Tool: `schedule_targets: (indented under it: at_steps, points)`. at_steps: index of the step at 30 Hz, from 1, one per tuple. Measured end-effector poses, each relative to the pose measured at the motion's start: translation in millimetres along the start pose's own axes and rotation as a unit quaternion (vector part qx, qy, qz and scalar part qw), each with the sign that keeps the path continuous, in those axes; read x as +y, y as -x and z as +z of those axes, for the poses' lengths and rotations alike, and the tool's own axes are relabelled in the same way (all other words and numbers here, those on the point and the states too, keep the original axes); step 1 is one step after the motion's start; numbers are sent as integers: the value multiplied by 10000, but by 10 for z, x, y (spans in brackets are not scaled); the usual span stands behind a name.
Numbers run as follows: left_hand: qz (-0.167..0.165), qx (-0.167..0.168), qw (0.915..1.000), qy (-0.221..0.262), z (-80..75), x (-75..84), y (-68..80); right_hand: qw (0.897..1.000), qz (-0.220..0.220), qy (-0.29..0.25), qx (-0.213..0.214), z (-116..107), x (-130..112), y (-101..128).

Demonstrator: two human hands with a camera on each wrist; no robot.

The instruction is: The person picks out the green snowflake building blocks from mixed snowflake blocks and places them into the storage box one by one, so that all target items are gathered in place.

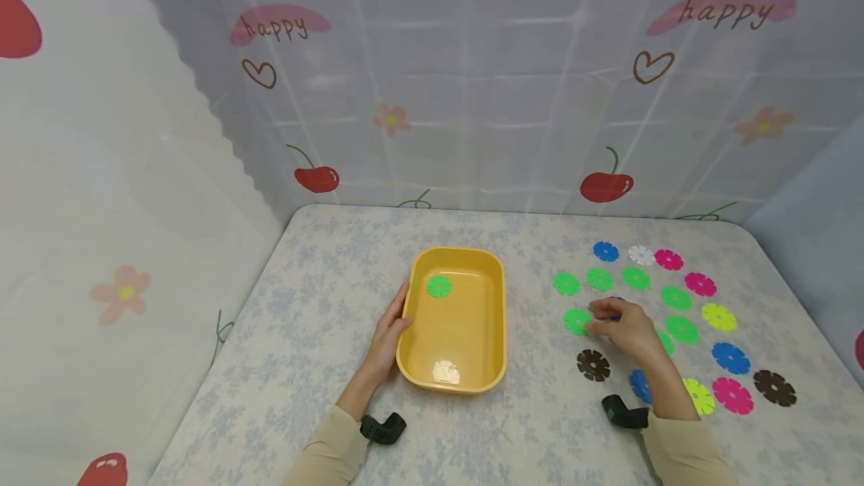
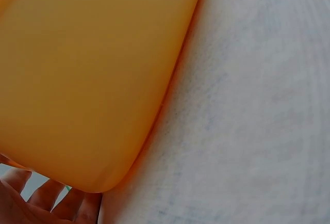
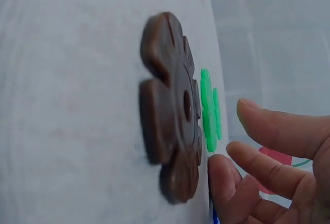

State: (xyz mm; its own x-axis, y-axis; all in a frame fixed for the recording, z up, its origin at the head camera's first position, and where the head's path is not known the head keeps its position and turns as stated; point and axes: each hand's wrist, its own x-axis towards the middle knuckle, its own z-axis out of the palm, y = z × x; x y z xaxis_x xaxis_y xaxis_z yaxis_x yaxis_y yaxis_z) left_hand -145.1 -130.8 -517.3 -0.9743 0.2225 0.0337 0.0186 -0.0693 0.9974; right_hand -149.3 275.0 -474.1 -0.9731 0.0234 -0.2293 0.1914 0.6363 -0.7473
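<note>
My left hand (image 1: 388, 340) grips the left side of a yellow plastic tray (image 1: 496, 321), its thumb over the rim and its fingers along the outer wall. Inside the tray, toward its far left corner, lies one green flower-shaped disc (image 1: 439, 286). Over the scattered discs hovers my right hand (image 1: 628, 330), fingertips right at the edge of another green disc (image 1: 576, 321). The right wrist view shows its thumb and forefinger apart with nothing between them. A brown disc (image 3: 172, 105) lies close to that hand. A blue disc is partly hidden beneath the fingers.
More flower-shaped discs spread over the table's right side, among them a white disc (image 1: 641, 255), a pink disc (image 1: 733, 395), a yellow disc (image 1: 718, 316) and a second brown disc (image 1: 775, 388). A printed curtain (image 1: 472, 96) hangs behind the table.
</note>
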Motion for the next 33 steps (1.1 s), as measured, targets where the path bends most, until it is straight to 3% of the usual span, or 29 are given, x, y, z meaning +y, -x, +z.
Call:
schedule_targets:
  at_steps: [17,33]
  points:
    - [-53,38,9999,-142,-12,-18,-5,9979,68,602,221,114,19,-23]
    - [-38,42,10000,-19,-9,-25,-15,9979,-17,431,478,153,12,-25]
